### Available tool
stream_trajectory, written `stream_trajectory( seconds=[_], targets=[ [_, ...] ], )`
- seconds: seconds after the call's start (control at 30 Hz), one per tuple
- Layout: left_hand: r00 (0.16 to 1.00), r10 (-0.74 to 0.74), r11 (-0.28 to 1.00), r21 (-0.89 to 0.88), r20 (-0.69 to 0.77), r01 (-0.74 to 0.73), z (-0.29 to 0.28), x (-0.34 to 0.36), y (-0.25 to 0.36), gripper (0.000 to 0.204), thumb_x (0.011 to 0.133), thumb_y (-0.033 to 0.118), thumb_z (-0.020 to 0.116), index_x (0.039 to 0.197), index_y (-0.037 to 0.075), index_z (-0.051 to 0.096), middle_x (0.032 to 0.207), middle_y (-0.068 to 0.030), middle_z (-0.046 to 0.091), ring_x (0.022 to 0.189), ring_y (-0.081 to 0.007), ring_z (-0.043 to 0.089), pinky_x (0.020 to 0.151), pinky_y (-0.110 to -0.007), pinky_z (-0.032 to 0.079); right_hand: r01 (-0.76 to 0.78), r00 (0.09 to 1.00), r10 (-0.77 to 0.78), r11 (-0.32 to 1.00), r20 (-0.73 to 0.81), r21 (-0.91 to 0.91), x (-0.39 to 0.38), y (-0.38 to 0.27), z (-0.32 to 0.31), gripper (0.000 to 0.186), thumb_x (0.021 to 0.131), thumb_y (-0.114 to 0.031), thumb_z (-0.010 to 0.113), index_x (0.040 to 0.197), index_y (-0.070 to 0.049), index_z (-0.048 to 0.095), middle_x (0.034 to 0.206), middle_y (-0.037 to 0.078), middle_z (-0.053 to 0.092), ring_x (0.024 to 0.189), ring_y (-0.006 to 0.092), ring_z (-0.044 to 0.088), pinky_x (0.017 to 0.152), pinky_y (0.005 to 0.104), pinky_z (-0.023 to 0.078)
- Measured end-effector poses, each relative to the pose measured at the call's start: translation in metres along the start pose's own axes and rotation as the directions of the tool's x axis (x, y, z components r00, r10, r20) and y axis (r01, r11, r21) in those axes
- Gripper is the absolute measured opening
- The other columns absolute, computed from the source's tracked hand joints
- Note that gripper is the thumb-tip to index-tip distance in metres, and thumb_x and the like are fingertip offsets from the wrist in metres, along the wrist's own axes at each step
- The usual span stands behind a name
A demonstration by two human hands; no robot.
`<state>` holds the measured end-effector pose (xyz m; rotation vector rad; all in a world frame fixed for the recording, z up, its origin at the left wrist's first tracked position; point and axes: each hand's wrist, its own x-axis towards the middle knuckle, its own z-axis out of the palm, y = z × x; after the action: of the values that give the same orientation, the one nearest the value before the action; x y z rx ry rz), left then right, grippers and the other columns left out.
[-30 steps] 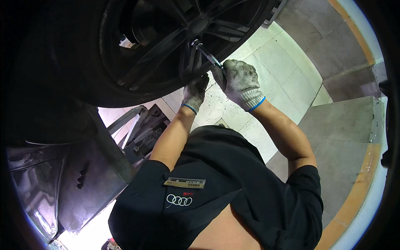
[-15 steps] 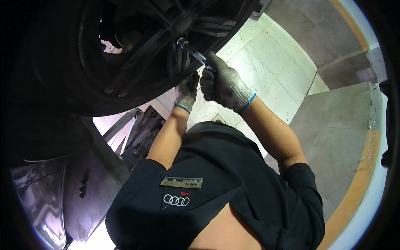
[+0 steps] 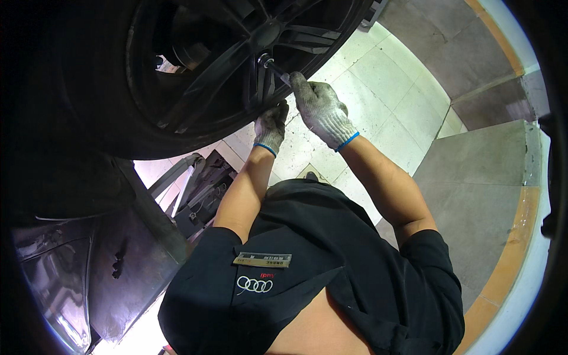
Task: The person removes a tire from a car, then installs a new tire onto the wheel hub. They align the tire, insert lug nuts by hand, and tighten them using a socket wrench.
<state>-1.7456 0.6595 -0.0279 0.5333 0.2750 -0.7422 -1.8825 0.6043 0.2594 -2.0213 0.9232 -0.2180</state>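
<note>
A dark multi-spoke wheel point(image 3: 264, 34) with its black tyre point(image 3: 127, 133) fills the upper left. At a hole below the wheel's hub sits the round end of a ratchet wrench point(image 3: 276, 69). Its shaft slants down to the right into my right hand point(image 3: 322, 109), which wears a soiled grey knit glove with a blue cuff and is closed round the handle. My left hand point(image 3: 270, 127), gloved alike, is against the tyre's lower edge with its fingers curled up along the rubber. Some of those fingers are hidden.
Behind the wheel stand grey metal lift arms point(image 3: 183, 183). A dark shiny body panel point(image 3: 59, 284) is at the lower left. Pale floor tiles point(image 3: 378, 89) lie right of the wheel, and a grey tiled step point(image 3: 479, 160) with an orange border runs along the right.
My right hand has turned on the wrench, so more of its back shows, and the wrench's angle has shifted slightly. The wheel appears a little lower and farther right. My left hand stays at the tyre.
</note>
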Motion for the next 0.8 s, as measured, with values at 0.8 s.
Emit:
stream_trajectory(
  seconds=[0.8],
  targets=[
    [0.610,-0.398,0.899,0.157,0.686,0.410,0.114,-0.108,0.066,0.036,0.103,0.029,0.059,0.129,0.004,0.062,0.117,-0.0112,0.069,0.106,-0.0225,0.068,0.092,-0.036,0.059,-0.545,0.808,-0.073,0.284,0.584,0.789,0.006,0.007,0.006,0.047,0.105,-0.052,0.054,0.077,-0.015,0.057,0.063,-0.003,0.045,0.052,0.0115,0.039,0.048,0.0290,0.031]
  ],
)
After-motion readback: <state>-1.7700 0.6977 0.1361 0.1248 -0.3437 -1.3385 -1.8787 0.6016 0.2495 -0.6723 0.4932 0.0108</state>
